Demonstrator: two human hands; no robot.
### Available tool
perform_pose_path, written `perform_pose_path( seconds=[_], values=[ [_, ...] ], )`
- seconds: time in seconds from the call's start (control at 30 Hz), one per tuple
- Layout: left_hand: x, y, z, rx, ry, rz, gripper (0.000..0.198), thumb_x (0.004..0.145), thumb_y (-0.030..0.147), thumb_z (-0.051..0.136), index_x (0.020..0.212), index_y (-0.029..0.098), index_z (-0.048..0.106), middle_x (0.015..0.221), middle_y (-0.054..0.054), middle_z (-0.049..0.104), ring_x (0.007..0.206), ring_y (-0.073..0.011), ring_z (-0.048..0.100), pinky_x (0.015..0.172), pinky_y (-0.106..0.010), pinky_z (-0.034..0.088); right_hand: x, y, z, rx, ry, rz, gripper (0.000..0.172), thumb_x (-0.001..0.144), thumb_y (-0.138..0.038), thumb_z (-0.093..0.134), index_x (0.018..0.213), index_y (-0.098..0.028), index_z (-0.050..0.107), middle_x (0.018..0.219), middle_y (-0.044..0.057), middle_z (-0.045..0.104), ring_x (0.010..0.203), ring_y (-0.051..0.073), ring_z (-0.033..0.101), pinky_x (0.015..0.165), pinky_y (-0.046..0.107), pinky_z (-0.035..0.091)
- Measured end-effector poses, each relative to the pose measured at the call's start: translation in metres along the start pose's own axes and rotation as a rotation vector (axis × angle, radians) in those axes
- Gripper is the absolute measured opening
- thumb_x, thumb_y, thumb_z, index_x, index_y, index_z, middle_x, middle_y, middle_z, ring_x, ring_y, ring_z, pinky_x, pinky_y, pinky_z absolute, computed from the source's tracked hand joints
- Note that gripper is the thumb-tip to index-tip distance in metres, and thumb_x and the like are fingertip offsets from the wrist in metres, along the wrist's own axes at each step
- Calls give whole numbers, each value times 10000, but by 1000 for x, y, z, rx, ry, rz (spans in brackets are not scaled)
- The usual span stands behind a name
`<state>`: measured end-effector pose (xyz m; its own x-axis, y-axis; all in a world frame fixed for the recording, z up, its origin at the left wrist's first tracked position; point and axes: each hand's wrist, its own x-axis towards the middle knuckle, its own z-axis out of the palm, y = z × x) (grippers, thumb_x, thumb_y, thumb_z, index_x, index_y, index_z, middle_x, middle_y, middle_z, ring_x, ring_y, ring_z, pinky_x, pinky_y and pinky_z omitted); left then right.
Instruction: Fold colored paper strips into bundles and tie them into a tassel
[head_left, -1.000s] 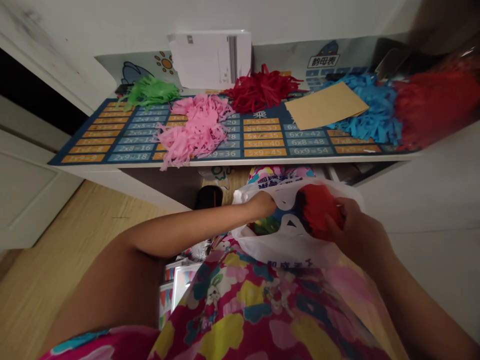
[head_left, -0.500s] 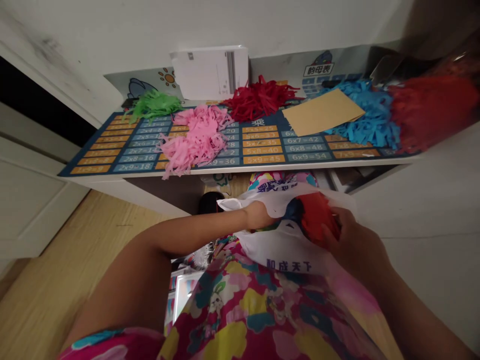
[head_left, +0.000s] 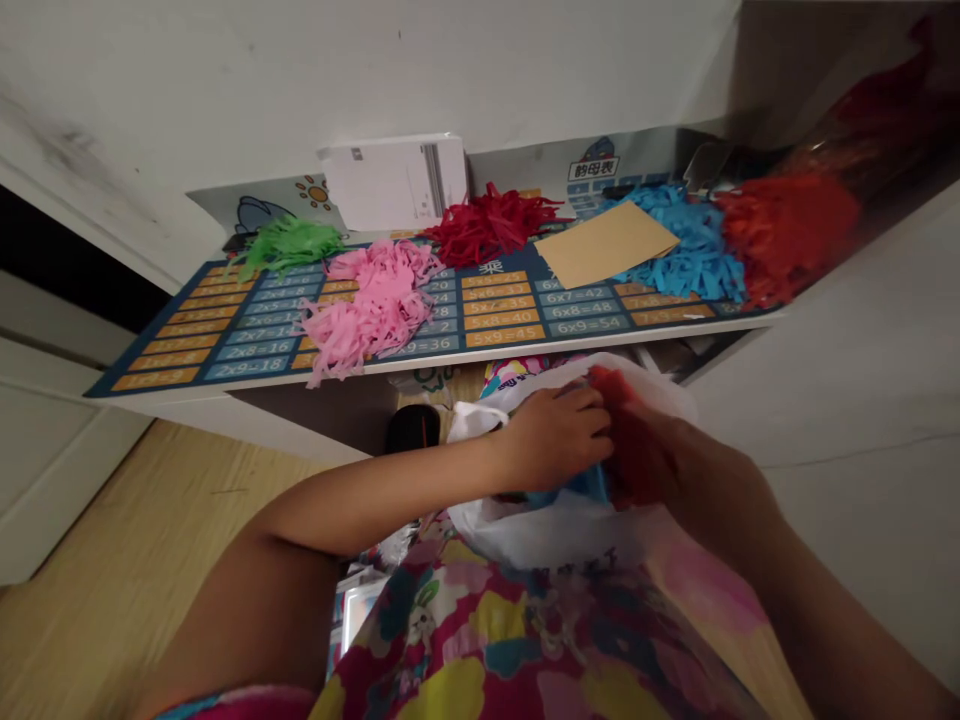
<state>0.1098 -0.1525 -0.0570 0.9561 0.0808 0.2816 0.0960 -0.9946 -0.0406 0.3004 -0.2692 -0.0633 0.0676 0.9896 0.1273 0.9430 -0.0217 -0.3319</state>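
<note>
A white plastic bag (head_left: 502, 535) with printed lettering lies open on my lap, below the desk's front edge. My right hand (head_left: 701, 470) grips a red paper bundle (head_left: 628, 455) at the bag's mouth, its far fingers hidden behind the red. My left hand (head_left: 559, 435) is over the opening, fingers curled against the bundle's left side; what lies under them is hidden. Blue material (head_left: 589, 487) shows in the bag just beneath my left hand.
On the desk (head_left: 337, 368) lie green (head_left: 292, 243), pink (head_left: 375, 300), dark red (head_left: 491, 222), blue (head_left: 686, 250) and orange-red fringed paper (head_left: 780, 230). A tan paper (head_left: 607, 243) overlaps the blue. A white box (head_left: 394, 182) leans against the wall. A black object (head_left: 412, 430) sits under the desk.
My left hand has come up out of the bag and moved right, onto the red bundle's side. My right hand still grips the red. The view has shifted slightly.
</note>
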Motion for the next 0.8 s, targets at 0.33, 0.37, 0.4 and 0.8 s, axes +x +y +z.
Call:
perform_pose_path(
  seconds=[0.33,0.37,0.4,0.8],
  values=[
    [14,6,26,-64,233,22,139,980,156,476,956,148,613,995,-91,688,1034,-239,551,989,-430,429,3,0,-1,326,-6,77,311,860,-446,595,1066,-220,653,921,49,729,791,218,669,685,307,478],
    [15,6,28,-76,280,41,149,981,152,470,935,154,611,970,-82,693,1016,-232,560,989,-428,434,3,1,-1,333,-26,87,331,834,-446,630,1076,-220,651,914,44,726,777,215,664,675,304,472],
    [17,6,30,-84,341,55,160,981,144,460,931,159,610,953,-75,696,1002,-225,569,993,-428,440,3,1,0,347,-43,95,338,828,-442,639,1083,-221,651,904,39,723,760,209,657,663,300,465],
    [0,22,89,91,282,-41,796,988,616,344,1487,-4,346,1528,-279,418,1516,-394,209,1080,-531,434,11,19,12,742,77,228,285,836,-394,538,957,-185,690,840,29,706,751,186,630,652,279,478]
  ],
)
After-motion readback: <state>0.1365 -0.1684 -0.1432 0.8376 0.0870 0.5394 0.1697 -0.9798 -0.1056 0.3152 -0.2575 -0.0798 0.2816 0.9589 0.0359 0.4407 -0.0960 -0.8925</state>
